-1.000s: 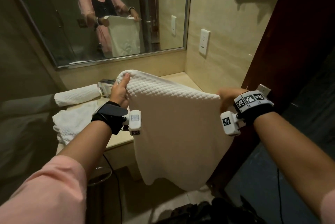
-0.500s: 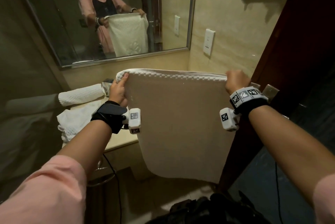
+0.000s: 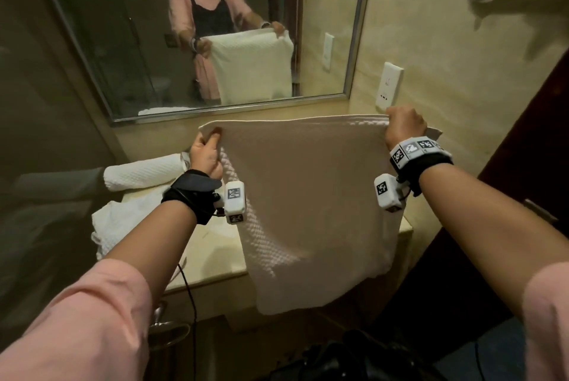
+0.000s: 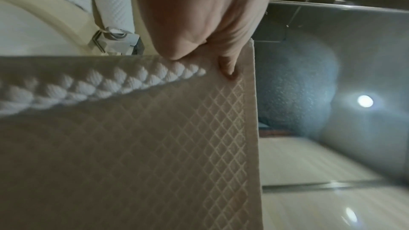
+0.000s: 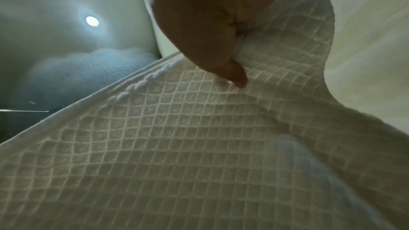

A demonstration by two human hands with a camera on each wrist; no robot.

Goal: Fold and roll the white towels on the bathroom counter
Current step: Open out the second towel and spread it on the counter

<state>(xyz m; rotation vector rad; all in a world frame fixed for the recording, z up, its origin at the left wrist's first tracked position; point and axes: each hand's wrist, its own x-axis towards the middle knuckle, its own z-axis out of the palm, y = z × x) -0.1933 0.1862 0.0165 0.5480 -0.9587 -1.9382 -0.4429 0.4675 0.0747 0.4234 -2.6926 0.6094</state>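
White towel (image 3: 311, 211) now hung flat and taut above the desk (image 3: 212, 260), where a second earlier it sagged; you had it ready to fold. Your left hand (image 3: 205, 155) and right hand (image 3: 404, 125) each pinched a top corner.

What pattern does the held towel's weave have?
A raised diamond grid on the white held towel, clearest in the right wrist view.

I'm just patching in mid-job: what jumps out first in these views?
A white waffle-weave towel hangs spread in front of the counter, pinched at its top corners by the left hand and the right hand. Behind the left hand, a rolled towel lies on the counter, with a crumpled towel nearer.
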